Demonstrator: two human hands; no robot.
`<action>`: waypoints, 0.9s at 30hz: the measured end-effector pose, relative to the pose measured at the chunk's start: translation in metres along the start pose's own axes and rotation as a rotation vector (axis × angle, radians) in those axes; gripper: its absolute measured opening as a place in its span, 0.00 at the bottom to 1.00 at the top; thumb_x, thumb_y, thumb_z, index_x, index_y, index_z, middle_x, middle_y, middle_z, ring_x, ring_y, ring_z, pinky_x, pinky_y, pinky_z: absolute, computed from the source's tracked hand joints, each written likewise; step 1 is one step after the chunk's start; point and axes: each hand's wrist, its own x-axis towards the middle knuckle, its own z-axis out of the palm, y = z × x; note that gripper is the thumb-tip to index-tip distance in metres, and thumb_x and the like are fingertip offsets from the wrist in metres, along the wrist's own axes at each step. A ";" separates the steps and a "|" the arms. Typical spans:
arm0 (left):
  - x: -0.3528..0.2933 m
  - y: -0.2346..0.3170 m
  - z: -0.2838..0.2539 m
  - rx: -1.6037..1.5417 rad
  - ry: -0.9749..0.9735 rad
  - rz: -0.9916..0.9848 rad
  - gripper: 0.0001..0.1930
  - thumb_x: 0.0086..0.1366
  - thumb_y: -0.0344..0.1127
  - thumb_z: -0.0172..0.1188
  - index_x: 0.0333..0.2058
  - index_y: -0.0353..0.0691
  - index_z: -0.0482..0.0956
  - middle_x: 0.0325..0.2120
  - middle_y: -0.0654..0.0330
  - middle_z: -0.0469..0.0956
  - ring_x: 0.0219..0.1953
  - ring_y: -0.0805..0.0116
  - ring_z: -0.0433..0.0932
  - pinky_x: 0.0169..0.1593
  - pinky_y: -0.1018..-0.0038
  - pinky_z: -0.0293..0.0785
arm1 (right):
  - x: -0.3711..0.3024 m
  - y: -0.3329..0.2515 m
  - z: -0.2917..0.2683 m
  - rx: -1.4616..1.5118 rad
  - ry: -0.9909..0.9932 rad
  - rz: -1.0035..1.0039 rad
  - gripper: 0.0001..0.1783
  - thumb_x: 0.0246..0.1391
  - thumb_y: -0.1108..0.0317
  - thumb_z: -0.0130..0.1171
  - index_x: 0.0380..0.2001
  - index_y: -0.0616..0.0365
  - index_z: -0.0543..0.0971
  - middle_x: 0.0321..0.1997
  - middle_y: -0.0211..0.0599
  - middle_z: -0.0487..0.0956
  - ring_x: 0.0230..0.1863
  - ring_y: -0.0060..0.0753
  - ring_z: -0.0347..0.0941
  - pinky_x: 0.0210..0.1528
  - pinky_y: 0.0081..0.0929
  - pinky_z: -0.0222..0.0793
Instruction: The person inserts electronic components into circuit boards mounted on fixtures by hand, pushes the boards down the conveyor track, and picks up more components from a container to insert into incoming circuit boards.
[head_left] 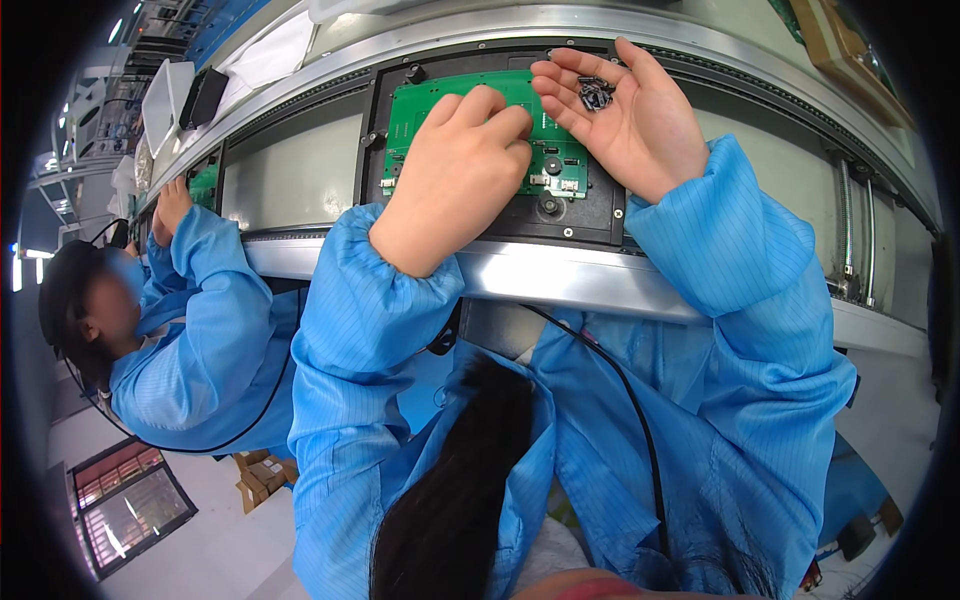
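Left hand pinches closed, pressing a part onto the green board; right hand lies open, cupping dark parts. Best seat each part straight.

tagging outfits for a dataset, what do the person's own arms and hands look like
Both arms wear loose light-blue smock sleeves with a fine pinstripe weave, gathered into elastic cuffs at the wrists. The left hand and right hand are bare: no gloves, rings or watch show. A thin black cable runs down the smock front between the arms.
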 end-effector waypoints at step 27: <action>0.020 0.002 -0.017 -0.491 0.317 -0.244 0.08 0.49 0.25 0.64 0.31 0.38 0.81 0.35 0.62 0.76 0.36 0.64 0.71 0.42 0.72 0.70 | -0.006 -0.004 -0.005 0.113 -0.072 0.027 0.32 0.67 0.53 0.34 0.53 0.80 0.62 0.52 0.63 0.68 0.54 0.46 0.68 0.62 0.38 0.64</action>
